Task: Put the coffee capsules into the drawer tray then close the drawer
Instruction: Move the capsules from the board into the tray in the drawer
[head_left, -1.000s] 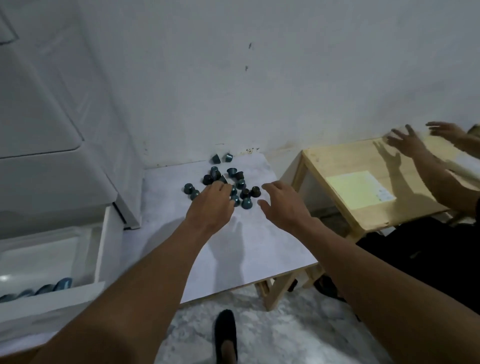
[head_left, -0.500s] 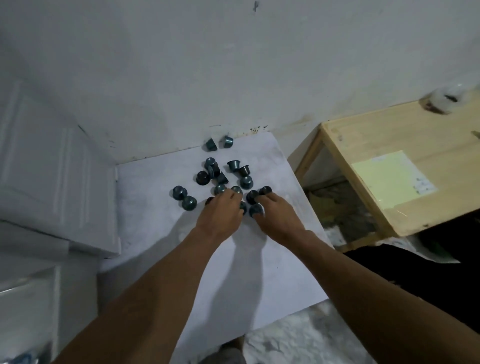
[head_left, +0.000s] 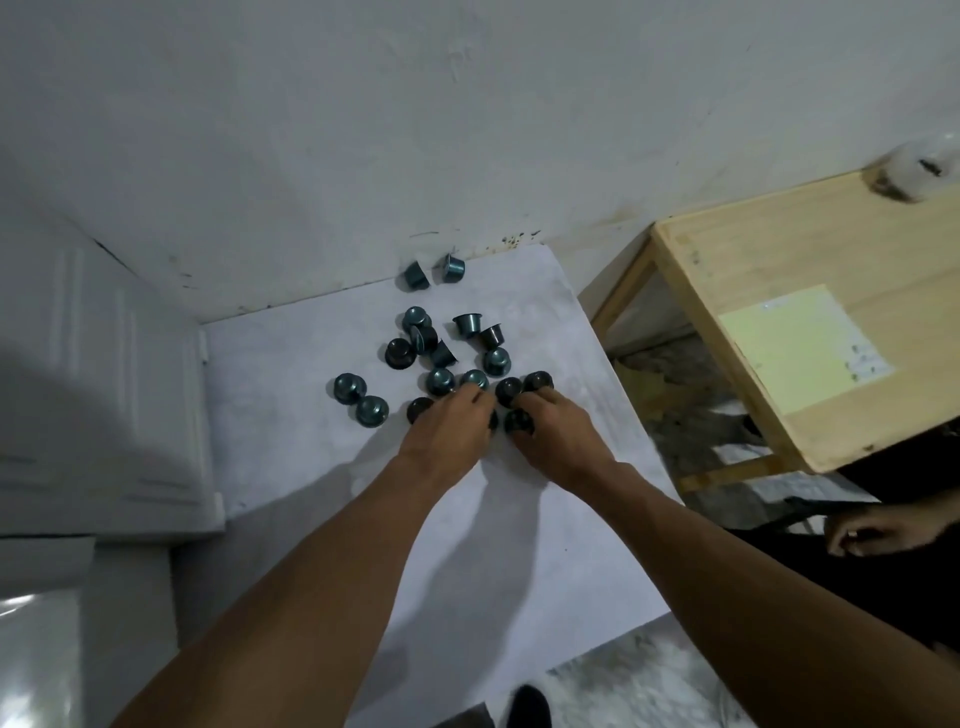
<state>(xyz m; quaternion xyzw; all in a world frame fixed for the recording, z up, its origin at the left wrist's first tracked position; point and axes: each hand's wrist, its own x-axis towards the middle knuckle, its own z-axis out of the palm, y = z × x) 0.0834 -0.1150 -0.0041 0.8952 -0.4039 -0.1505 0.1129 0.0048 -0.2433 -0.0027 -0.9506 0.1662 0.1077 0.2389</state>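
Capsules (head_left: 496, 361) sit scattered on the white table (head_left: 291, 364), 12 o'clock from both hands. Right hand (head_left: 561, 436) pinches a dark capsule (head_left: 519, 422). Left hand (head_left: 447, 431) curls over the pile's near edge, can't tell if it's holding one.

The coffee capsules (head_left: 372, 410) look like thin metal, shiny with a teal sheen, and a few darker ones are nearly black but still glossy. The surface (head_left: 291, 364) under them is plain white, matt and pretty smooth, can't tell if it's laminate or a paper cover. The wall (head_left: 363, 130) is matt white plaster, a bit rough and grubby near the bottom edge. The wooden table (head_left: 779, 249) is pale bare wood, unvarnished-looking, with a matt pale yellow paper sheet (head_left: 795, 348) on it. The cabinet (head_left: 104, 389) seems like smooth white plastic. The floor (head_left: 649, 675) is mottled grey stone.
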